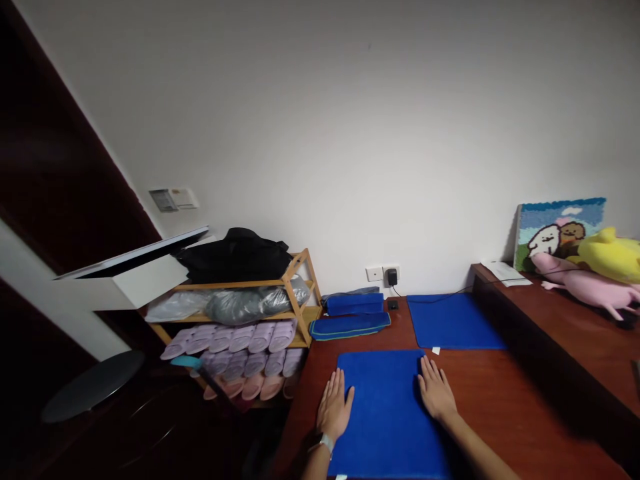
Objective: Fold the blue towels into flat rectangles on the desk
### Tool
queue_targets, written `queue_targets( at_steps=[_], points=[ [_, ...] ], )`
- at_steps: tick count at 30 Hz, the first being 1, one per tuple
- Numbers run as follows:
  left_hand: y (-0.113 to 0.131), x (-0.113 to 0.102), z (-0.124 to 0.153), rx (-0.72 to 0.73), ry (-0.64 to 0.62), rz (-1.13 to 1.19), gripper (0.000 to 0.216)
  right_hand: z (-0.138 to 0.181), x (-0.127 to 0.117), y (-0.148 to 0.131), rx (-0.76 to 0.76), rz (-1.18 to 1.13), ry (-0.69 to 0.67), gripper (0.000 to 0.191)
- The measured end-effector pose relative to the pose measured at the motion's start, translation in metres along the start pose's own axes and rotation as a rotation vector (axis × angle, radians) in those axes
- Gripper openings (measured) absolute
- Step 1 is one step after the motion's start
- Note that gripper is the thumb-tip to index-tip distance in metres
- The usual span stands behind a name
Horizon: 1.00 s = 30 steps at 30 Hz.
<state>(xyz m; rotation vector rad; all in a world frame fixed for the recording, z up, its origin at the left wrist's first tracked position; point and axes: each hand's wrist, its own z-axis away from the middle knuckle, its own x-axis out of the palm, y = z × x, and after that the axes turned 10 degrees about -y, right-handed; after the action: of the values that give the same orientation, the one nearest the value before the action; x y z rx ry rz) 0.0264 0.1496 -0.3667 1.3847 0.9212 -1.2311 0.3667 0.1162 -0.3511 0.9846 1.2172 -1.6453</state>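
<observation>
A blue cloth (385, 413) lies spread flat on the reddish-brown table (515, 387) in front of me. My left hand (334, 408) rests on its left edge, palm down with the fingers stretched out and the thumb apart. On the right edge, close to the far corner, lies my right hand (437, 390), also flat with fingers extended. A second blue cloth (453, 321) is laid out farther back to the right, a small white tag at its near edge. Behind the left side sit folded blue cloths (353, 325).
Left of the table stands a wooden rack (300, 303) with several pairs of slippers (257, 337) and a black bag (235, 257). A plugged-in adapter (392, 277) trails a cable across the back. Plush toys (585, 283) lie on the raised surface at right.
</observation>
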Motion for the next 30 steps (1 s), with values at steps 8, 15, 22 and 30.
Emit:
queue_targets(
  at_steps=[8,15,22,30],
  points=[
    [-0.003,0.004,0.001,0.016,0.032,-0.007,0.072,-0.027,0.003,-0.001,-0.027,-0.011,0.015,0.069],
    [0.006,-0.008,-0.003,0.056,0.074,-0.078,0.07,-0.025,0.002,-0.003,-0.028,0.008,0.008,0.07],
    [0.155,-0.004,-0.034,0.419,-0.028,0.001,0.064,-0.025,0.003,-0.001,-0.032,0.035,-0.003,0.068],
    [0.187,0.025,-0.048,0.485,-0.135,0.111,0.067,-0.03,0.015,0.007,-0.077,0.048,0.014,0.066]
  ],
)
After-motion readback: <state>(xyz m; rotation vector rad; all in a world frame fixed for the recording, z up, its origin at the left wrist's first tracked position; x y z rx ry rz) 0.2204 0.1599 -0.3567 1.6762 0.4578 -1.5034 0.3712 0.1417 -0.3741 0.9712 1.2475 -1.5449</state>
